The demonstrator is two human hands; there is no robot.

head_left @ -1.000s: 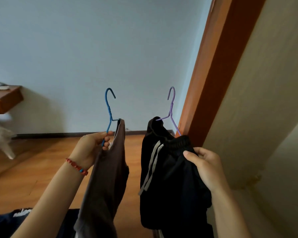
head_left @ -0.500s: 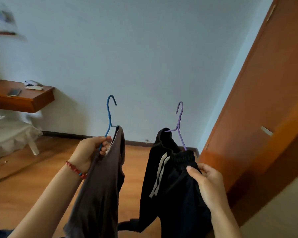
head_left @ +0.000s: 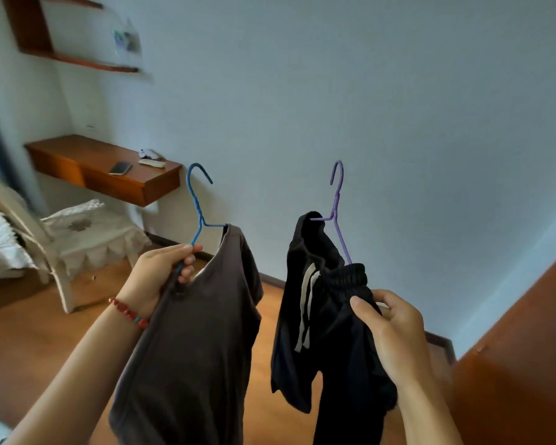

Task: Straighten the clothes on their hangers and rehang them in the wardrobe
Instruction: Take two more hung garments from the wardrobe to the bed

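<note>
Clothes first: I've got a grey shirt (head_left: 193,332) on a blue hanger (head_left: 197,213) and black shorts (head_left: 325,319) on a purple hanger (head_left: 337,216), both held up in the air in front of me, nothing hung anywhere yet; my left hand (head_left: 161,274) has its fingers curled tight round the blue hanger's shoulder wire plus a bit of shirt collar; my right hand (head_left: 389,326) is pinching the shorts' waistband, thumb on top, and I reckon the purple hanger's lower wire is in that grip too, but cloth covers it so can't swear to it.

Progress-wise, I'd say we're barely into it; the shirt sits lopsided, only one shoulder really on the wire, the rest drooping off to the side; the shorts are bunched over the purple hanger in a lump with the white drawstrings (head_left: 305,303) dangling; so both need straightening, then the rehanging is all still to do.

What I can't see: the inside of the wardrobe and any rail; only a brown wooden panel (head_left: 520,380) at the right edge, which may be its door; bottoms of both garments run out of frame; off to the left a wall desk (head_left: 97,175) with a phone (head_left: 120,168) on it, and a chair (head_left: 87,232) with white cloth, a bit blurred.
</note>
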